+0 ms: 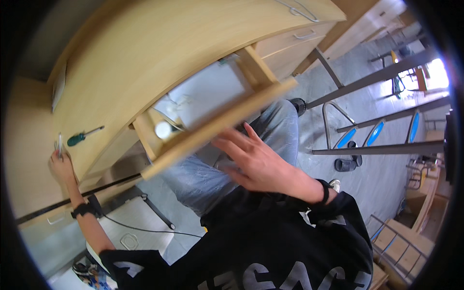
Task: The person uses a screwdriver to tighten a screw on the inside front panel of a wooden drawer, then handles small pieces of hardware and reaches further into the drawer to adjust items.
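At the far left of the wooden desktop (pixel 159 63), my left hand (pixel 63 166) has its fingers closed around a slim, pale, rod-like thing (pixel 60 140), too small to name. Just right of it lies a screwdriver (pixel 77 139) with a green handle, its shaft pointing right. A drawer (pixel 220 129) stands pulled out over my lap. Close to its front panel is my right hand (pixel 256 162), fingers apart and somewhat blurred, holding nothing I can see. Inside the drawer are a flat white sheet or board (pixel 212 92), a white round object (pixel 163 129) and some pale cord (pixel 176 102).
A metal ladder (pixel 382 149) with blue-topped steps rises at the right. Dark slippers (pixel 345 165) lie on the floor beside it. A black cable (pixel 145 228) runs at lower left, and a bent metal wire piece (pixel 297 10) rests on the desk's far end.
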The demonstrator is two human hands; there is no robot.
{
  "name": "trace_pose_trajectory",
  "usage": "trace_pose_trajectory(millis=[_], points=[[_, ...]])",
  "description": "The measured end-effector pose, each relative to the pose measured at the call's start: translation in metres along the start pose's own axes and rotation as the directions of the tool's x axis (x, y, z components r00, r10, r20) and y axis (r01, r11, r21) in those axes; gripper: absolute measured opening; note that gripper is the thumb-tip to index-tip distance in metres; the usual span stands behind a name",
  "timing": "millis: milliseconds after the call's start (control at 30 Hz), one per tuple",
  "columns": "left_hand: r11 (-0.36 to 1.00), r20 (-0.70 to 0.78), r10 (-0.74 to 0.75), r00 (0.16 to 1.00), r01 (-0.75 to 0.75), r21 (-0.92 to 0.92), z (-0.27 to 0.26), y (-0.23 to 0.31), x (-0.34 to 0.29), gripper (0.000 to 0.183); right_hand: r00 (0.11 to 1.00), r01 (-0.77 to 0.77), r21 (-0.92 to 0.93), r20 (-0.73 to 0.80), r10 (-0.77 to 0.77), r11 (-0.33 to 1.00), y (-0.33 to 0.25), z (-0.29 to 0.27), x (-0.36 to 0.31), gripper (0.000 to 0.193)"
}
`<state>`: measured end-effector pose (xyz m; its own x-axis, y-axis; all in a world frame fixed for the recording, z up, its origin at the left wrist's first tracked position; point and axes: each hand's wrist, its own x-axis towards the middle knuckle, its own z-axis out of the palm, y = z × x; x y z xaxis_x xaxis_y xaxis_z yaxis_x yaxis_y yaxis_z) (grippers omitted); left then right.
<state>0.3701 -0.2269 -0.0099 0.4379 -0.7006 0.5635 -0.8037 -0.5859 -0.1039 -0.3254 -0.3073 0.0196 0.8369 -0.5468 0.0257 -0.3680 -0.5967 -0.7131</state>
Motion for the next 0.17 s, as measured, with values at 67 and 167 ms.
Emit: trace_pose_trajectory(millis=[67, 167], points=[[0.997, 0.003, 0.017, 1.0, -0.016, -0.07, 0.0, 0.007, -0.007, 0.033, 0.949, 0.033, -0.19, -0.302, -0.09, 0.981, 0.016, 0.01, 0.011, 0.042], [0.958, 0.004, 0.053, 0.999, -0.05, -0.283, -0.006, 0.002, -0.017, 0.041, 0.995, 0.014, 0.16, 0.091, -0.029, 0.987, 0.057, 0.01, -0.004, 0.054]])
